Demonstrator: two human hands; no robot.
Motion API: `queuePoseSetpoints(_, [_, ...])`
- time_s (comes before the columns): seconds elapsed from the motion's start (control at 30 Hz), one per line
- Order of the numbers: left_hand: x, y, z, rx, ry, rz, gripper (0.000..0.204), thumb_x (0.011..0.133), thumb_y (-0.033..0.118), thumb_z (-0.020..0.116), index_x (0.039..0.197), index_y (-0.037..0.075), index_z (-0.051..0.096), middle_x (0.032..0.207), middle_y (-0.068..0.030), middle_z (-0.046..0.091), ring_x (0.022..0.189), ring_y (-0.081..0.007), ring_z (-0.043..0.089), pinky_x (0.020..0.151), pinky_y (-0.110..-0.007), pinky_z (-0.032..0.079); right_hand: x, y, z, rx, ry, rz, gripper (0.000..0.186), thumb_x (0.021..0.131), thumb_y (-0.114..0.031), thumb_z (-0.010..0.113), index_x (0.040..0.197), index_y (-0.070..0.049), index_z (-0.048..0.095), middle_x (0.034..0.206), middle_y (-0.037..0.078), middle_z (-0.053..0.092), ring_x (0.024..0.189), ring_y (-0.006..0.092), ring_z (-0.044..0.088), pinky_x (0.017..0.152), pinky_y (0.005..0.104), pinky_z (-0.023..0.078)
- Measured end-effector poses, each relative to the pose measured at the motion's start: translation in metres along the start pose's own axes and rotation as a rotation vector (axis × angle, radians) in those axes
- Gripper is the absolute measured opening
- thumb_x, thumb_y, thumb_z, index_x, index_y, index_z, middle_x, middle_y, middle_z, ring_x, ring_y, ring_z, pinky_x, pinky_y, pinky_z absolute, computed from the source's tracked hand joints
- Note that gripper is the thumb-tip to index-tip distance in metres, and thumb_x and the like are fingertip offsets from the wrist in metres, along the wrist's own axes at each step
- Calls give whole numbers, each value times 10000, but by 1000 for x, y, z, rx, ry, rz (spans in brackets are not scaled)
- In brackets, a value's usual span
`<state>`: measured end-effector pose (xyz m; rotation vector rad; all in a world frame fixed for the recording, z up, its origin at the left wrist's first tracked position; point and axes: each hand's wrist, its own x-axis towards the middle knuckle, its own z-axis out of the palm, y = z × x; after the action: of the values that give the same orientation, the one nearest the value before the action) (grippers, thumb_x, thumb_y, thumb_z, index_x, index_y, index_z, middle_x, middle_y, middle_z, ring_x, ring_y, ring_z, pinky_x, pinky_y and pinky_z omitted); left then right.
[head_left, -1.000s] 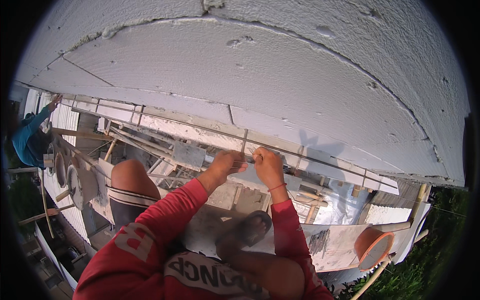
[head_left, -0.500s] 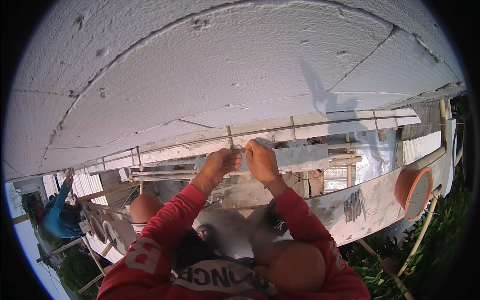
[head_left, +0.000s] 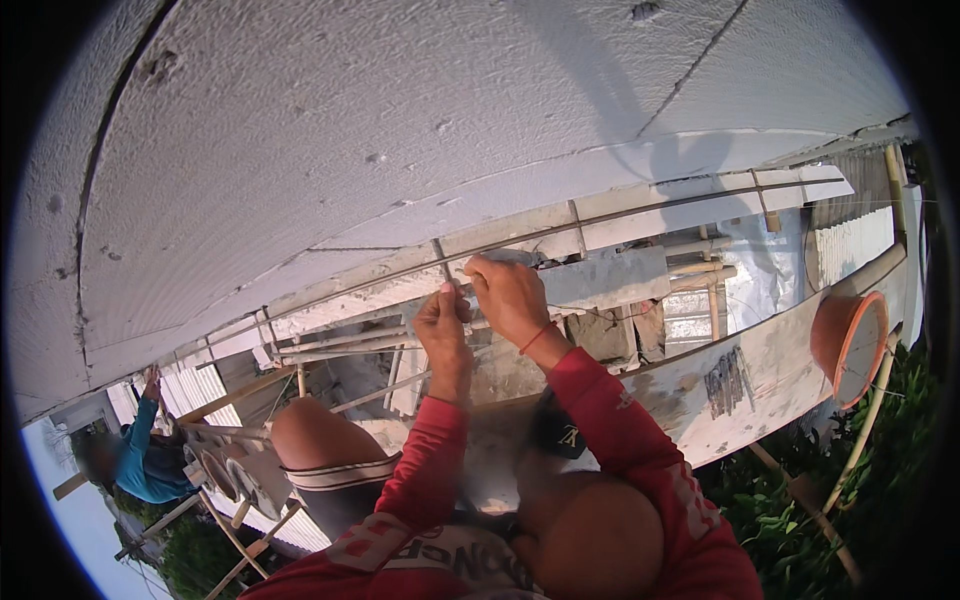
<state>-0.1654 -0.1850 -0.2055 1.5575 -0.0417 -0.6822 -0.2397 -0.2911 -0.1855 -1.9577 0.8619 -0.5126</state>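
A long thin steel bar [head_left: 620,213] runs along the foot of a white block wall [head_left: 350,130], with short crossbars set along it. My left hand [head_left: 443,325] is closed, its thumb and fingertips pinched together at the lower end of one crossbar [head_left: 441,257]. Just right of it, my right hand [head_left: 510,298] is also closed, knuckles up, its curled fingers close against the long bar. Whatever lies between the fingers of either hand is hidden or too thin to make out.
A stained plank [head_left: 690,400] crosses below me, with a bundle of short dark rods [head_left: 732,382] and an orange-rimmed bucket [head_left: 850,350] on the right. Bamboo poles [head_left: 860,430] support it. At far left a co-worker in a blue sleeve [head_left: 140,435] reaches up beside more buckets [head_left: 250,480].
My view has tilted and shifted. My left hand has gone from loosely bent fingers to a pinch at the crossbar's end. My right hand stays closed by the bar, its wrist turned.
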Motion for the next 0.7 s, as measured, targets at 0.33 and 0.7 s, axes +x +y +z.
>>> queuePoseSetpoints(0.33, [-3,3,2,27,-39,83,325,1026,251,605,804,31,691,667,13,619,592,-48,490,567,-230,392,5,-13,15,14,9,128,63,869,-120,648,874,-58,641,743,163,684,720,391,681,636,480,532])
queuePoseSetpoints(0.7, [-4,4,5,-42,-21,28,337,1047,238,572,837,8,701,736,9,662,643,-40,509,593,-231,406,21,-34,7,-317,-136,154,213,819,-241,710,841,-34,669,738,203,697,744,406,707,643,505,553])
